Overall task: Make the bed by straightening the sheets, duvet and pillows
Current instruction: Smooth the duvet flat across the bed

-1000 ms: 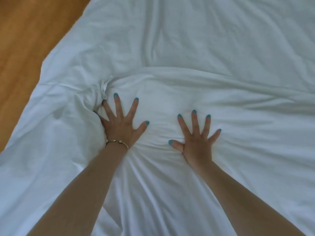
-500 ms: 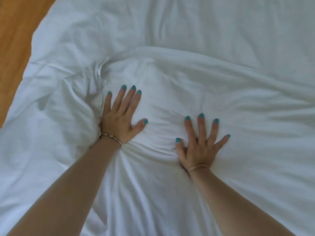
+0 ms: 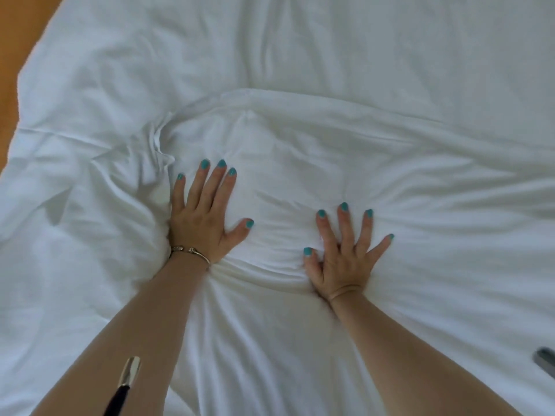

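Both your hands are flat on the duvet (image 3: 300, 145) now, palms down, holding nothing. Your left hand (image 3: 204, 217) has drawn its fingers close together, where a second ago they were fanned wide; only the thumb stands out. Your right hand (image 3: 345, 256) keeps its fingers spread and pressed in, and it sits nearer to you than the left hand. Just left of your left hand is the bunched ridge of cloth (image 3: 156, 145), with creases radiating away from both wrists, so by my reading you are mid-press, pushing the bulge flat rather than pulling. The white duvet fills nearly everything; the wooden floor (image 3: 18, 70) shows only as a strip far left of your left hand, narrower than before, so your view has swung over the bed. The bracelet (image 3: 192, 252) sits at your left wrist. No pillows in sight; plenty of smoothing remains.
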{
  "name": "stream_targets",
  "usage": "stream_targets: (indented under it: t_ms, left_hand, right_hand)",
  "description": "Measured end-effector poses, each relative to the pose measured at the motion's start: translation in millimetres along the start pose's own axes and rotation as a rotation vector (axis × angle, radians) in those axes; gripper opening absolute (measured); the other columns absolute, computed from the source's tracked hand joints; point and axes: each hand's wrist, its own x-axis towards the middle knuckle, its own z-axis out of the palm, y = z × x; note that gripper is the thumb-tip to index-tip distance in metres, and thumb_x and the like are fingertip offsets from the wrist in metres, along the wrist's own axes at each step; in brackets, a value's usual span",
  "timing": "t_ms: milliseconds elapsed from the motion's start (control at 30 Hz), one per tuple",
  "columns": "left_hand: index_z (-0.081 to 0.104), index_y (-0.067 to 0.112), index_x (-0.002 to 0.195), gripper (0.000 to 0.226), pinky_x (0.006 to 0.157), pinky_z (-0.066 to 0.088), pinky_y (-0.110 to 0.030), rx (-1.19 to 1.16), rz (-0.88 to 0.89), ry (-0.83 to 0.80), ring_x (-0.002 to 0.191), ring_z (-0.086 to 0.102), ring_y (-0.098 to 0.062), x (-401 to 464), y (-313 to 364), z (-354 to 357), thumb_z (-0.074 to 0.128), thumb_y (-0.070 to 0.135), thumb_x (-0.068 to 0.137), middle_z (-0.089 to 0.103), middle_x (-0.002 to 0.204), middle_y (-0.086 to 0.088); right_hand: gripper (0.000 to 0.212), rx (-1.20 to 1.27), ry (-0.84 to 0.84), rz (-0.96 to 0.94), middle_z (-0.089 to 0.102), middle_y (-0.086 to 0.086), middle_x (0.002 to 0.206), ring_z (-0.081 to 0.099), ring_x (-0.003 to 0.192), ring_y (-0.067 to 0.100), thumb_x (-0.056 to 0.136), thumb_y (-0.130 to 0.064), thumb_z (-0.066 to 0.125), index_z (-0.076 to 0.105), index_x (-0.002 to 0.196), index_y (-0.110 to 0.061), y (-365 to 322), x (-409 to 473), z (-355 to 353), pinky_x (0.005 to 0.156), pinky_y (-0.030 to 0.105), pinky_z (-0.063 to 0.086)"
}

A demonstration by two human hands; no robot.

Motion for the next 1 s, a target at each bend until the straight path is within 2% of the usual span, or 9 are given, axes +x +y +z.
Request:
stream_targets:
  t_ms: [200,400,467,567,700,800,867,933,1000]
  left_hand:
    - [0.023,0.017,0.151,0.080,0.118,0.010,-0.052,-0.055,-0.037,-0.129,0.147,0.016,-0.023,8.5,-1.1,-5.9,0.034,0.064,0.087,0.026,0.157,-0.003]
    - [-0.003,0.021,0.153,0.074,0.119,-0.006,-0.046,0.017,-0.056,-0.423,0.148,-0.008,-0.023,-14.6,7.4,-64.0,0.013,0.060,0.093,-0.004,0.162,-0.002]
    - [0.010,0.021,0.153,0.072,0.117,-0.010,-0.047,0.081,0.010,-0.499,0.148,-0.011,-0.027,-46.7,-6.2,-103.9,0.020,0.059,0.093,0.002,0.162,-0.008]
    - [0.035,0.028,0.147,0.081,0.113,-0.019,-0.052,0.091,0.044,-0.383,0.147,-0.011,-0.033,-124.9,-42.9,-167.8,0.036,0.074,0.081,0.009,0.161,-0.007]
    - [0.019,0.040,0.151,0.116,0.108,-0.001,-0.067,0.010,-0.078,-0.515,0.146,0.002,-0.043,-211.5,-93.0,-203.9,0.046,0.092,0.051,0.009,0.161,-0.011]
    - [0.027,0.036,0.149,0.085,0.101,0.020,-0.073,-0.011,0.015,-0.586,0.143,0.018,-0.043,-229.9,-130.5,-198.8,0.049,0.062,0.071,0.022,0.158,-0.011]
    - [0.038,0.029,0.139,0.057,0.087,0.049,-0.060,-0.120,0.069,-0.499,0.129,0.048,-0.037,-222.3,-156.7,-186.8,0.044,0.031,0.083,0.048,0.141,-0.010]
    - [0.042,0.032,0.127,0.042,0.065,0.059,-0.042,-0.306,-0.050,-0.422,0.113,0.061,-0.025,-200.8,-179.8,-191.0,0.042,0.029,0.085,0.052,0.125,0.000]
    - [0.029,0.048,0.135,0.057,0.094,0.051,-0.047,-0.408,-0.169,-0.449,0.133,0.041,-0.017,-182.9,-186.8,-202.3,0.045,0.060,0.081,0.035,0.142,0.009]
  right_hand:
    - [0.065,-0.050,-0.107,0.034,0.018,-0.001,0.158,0.011,0.146,0.039,0.091,-0.059,0.026,0.013,0.151,-0.041,-4.0,3.8,-14.7,0.107,0.075,0.008]
    - [0.061,0.024,-0.287,0.235,0.007,-0.006,0.163,0.002,0.150,0.028,0.094,-0.056,0.023,0.012,0.153,-0.041,-33.5,-14.3,-67.7,0.115,0.061,0.012]
    - [0.062,0.223,-0.396,0.327,0.006,-0.006,0.163,-0.001,0.150,0.024,0.094,-0.056,0.031,0.010,0.151,-0.046,-65.1,-32.0,-91.5,0.119,0.052,0.010]
    - [0.065,0.477,-0.551,0.137,0.007,-0.010,0.163,0.005,0.150,0.017,0.085,-0.070,0.026,-0.001,0.144,-0.060,-142.4,-69.8,-128.1,0.120,0.045,0.008]
    - [0.078,0.837,-0.741,0.026,0.002,-0.018,0.161,0.008,0.147,0.006,0.086,-0.062,0.053,-0.007,0.134,-0.072,-237.4,-77.5,-154.0,0.119,0.037,0.014]
    - [0.096,0.878,-0.780,-0.038,-0.003,-0.013,0.162,0.007,0.147,0.006,0.080,-0.046,0.072,0.000,0.141,-0.065,-278.7,-59.5,-156.1,0.112,0.025,0.018]
    - [0.096,0.839,-0.724,-0.067,0.005,-0.008,0.162,0.012,0.147,0.008,0.079,-0.029,0.076,0.013,0.149,-0.051,-288.5,-43.1,-150.4,0.107,0.016,0.018]
    - [0.092,0.844,-0.637,-0.072,0.016,-0.003,0.160,0.019,0.145,0.010,0.077,-0.019,0.077,0.025,0.150,-0.039,-295.7,-23.6,-149.2,0.107,0.012,0.019]
    - [0.090,0.863,-0.539,-0.061,0.026,0.003,0.157,0.023,0.144,0.011,0.074,-0.014,0.079,0.032,0.149,-0.031,-304.5,-3.5,-149.4,0.108,0.010,0.017]
